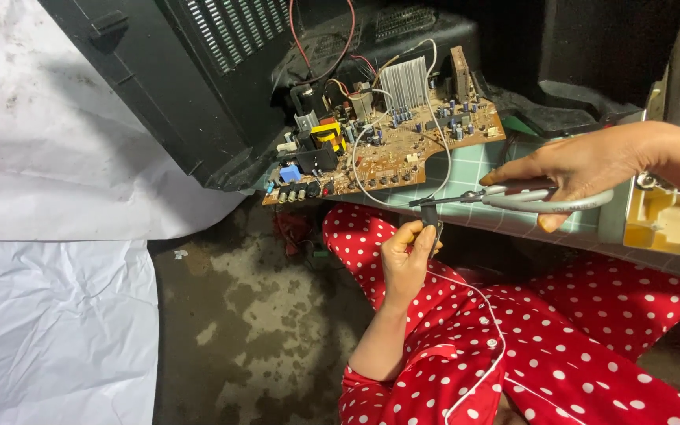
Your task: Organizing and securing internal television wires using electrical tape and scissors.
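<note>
My right hand (584, 165) grips grey-handled long-nose pliers (513, 195), whose tips point left and pinch a small black part (428, 212). My left hand (404, 256) is closed around the lower end of that black part, which joins a thin white wire (482, 311) running down over my red polka-dot lap. Just behind the pliers lies a brown circuit board (387, 153) with a silver heat sink, capacitors and a yellow component.
A black television casing (190, 86) stands open behind the board. A green cutting mat (474, 169) lies under the board's edge. A yellow plastic tray (670, 224) sits at right. Crumpled white sheets (49, 315) cover the stained floor at left.
</note>
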